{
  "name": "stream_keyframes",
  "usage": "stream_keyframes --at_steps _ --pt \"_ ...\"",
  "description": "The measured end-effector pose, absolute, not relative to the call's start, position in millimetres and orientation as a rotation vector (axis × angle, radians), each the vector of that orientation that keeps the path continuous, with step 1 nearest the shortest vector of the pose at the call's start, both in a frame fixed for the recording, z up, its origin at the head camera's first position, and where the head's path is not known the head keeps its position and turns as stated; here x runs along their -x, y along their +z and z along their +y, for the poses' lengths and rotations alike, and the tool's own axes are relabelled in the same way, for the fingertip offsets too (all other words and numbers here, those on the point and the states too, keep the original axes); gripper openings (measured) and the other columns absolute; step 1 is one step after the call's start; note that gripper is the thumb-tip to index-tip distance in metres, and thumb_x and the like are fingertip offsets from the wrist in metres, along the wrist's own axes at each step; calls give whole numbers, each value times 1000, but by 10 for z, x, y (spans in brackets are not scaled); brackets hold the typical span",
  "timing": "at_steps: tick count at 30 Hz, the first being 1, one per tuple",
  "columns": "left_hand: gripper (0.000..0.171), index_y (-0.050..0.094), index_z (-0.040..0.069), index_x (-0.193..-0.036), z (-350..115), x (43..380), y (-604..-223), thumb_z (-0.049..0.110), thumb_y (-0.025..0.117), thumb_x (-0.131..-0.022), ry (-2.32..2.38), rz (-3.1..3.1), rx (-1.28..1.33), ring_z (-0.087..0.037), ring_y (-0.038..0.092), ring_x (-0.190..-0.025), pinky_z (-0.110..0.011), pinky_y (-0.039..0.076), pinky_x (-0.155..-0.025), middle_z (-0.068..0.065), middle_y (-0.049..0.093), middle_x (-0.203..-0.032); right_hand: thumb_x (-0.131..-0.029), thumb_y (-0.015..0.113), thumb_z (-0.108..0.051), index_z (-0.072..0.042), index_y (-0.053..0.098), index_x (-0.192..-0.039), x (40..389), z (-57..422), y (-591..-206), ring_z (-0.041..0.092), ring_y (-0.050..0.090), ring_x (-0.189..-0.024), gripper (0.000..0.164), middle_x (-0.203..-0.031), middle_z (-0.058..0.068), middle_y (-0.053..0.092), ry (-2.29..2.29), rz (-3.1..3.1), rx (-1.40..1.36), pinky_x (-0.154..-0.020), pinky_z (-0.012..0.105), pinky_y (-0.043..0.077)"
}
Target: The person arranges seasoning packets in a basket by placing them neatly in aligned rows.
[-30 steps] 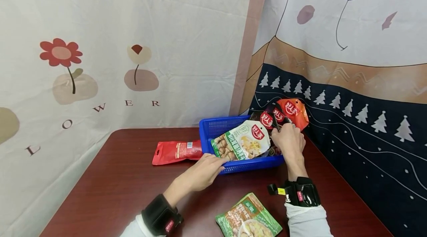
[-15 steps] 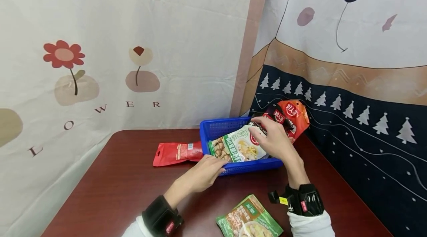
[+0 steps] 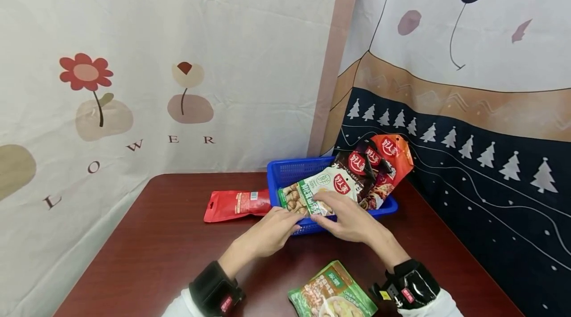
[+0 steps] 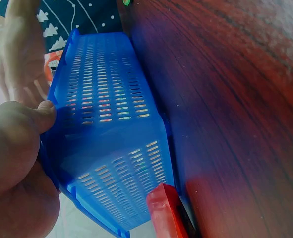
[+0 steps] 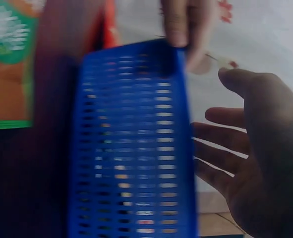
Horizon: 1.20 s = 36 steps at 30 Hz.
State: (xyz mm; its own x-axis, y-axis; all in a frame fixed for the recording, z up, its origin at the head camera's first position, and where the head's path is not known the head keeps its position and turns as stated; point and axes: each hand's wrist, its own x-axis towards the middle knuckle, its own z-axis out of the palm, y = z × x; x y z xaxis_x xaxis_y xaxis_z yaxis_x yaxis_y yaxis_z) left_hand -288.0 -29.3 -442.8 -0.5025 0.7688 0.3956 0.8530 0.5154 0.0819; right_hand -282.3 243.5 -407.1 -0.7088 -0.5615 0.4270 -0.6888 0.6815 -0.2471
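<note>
A blue plastic basket (image 3: 285, 163) with slotted walls holds several food packets. My left hand (image 3: 273, 230) grips its rim at the near left corner, the thumb (image 4: 46, 115) on the outer wall and the fingers hidden behind the rim. Over the near rim hangs my right hand (image 3: 350, 218), its fingers spread and holding nothing. Beneath that hand lies a white and green packet (image 3: 330, 181) with mushrooms pictured. Dark packets (image 3: 357, 163) and an orange-red packet (image 3: 397, 153) lean at the basket's right end.
A red packet (image 3: 236, 205) lies flat left of the basket, one end against it. In front, near the table's edge, lies a green and brown packet (image 3: 333, 290). The brown table (image 3: 178, 247) meets hanging cloths at the back and right.
My right hand has let go of the dark packets at the basket's right end and moved left and nearer, to the front rim. The left hand stays in place.
</note>
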Motion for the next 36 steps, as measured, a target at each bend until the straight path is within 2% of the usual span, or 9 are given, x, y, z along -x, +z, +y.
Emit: stream_keyframes --at_steps 3,5,7,10,12,16,26,31,36 --pt "36 69 3 -149 -301 2878 -4419 17 61 -117 -389 -2457 1354 -24 76 -127 -42 57 -111 -8 80 -140 -109 76 -37 -7 75 -140 2838 2417 -4176 30 77 -129 43 -137 10 80 530 -2654 -1028 -109 54 64" --pt "36 69 4 -149 -303 2874 -4411 18 60 -117 -401 -2472 1358 -24 75 -127 -42 57 -111 -7 80 -141 -110 74 -40 -8 78 -135 2851 2411 -4237 24 80 -119 40 -129 6 83 488 -2674 -1037 -103 49 67" --pt "36 69 4 -149 -301 2869 -4405 18 59 -118 -408 -2488 1363 -24 75 -128 -42 56 -111 -7 79 -142 -110 73 -42 -13 81 -122 2865 2410 -4283 16 79 -99 32 -111 0 84 455 -2682 -1044 -87 38 67" --pt "36 69 4 -149 -297 2861 -4402 18 58 -118 -413 -2504 1362 -25 74 -130 -42 55 -111 -7 79 -143 -110 73 -43 -19 78 -105 2882 2409 -4320 3 62 -72 25 -82 -11 70 425 -2671 -1049 -65 23 51" --pt "36 69 4 -149 -295 2859 -4401 18 58 -118 -415 -2512 1356 -25 74 -130 -42 55 -112 -7 79 -143 -110 73 -43 -22 73 -97 2894 2407 -4329 -2 47 -64 25 -72 -15 55 427 -2660 -1057 -60 19 38" --pt "36 69 4 -150 -297 2856 -4393 18 58 -118 -426 -2526 1350 -26 73 -131 -43 55 -113 -7 78 -144 -109 74 -41 -23 70 -92 2906 2408 -4346 -5 39 -61 25 -69 -18 45 428 -2629 -1065 -58 17 31" --pt "45 63 3 -158 -494 2882 -4293 23 63 -117 -664 -2530 1367 -28 70 -137 -49 59 -118 -12 74 -151 -109 75 -41 -24 68 -89 2927 2402 -4398 -4 39 -60 27 -68 -18 44 415 -2578 -1093 -59 17 32" --pt "50 63 4 -157 -835 2973 -4123 23 72 -112 -810 -2503 1186 -32 70 -137 -54 61 -115 -16 73 -151 -109 75 -42 -25 69 -89 2925 2398 -4391 -4 43 -61 27 -69 -17 52 396 -2584 -1079 -59 17 35" --pt "60 60 8 -161 -1251 3153 -4092 29 78 -108 -803 -2588 956 -38 63 -145 -62 57 -119 -16 68 -158 -108 75 -42 -24 70 -90 2917 2405 -4389 -2 44 -61 26 -68 -15 52 385 -2589 -1058 -60 18 35"
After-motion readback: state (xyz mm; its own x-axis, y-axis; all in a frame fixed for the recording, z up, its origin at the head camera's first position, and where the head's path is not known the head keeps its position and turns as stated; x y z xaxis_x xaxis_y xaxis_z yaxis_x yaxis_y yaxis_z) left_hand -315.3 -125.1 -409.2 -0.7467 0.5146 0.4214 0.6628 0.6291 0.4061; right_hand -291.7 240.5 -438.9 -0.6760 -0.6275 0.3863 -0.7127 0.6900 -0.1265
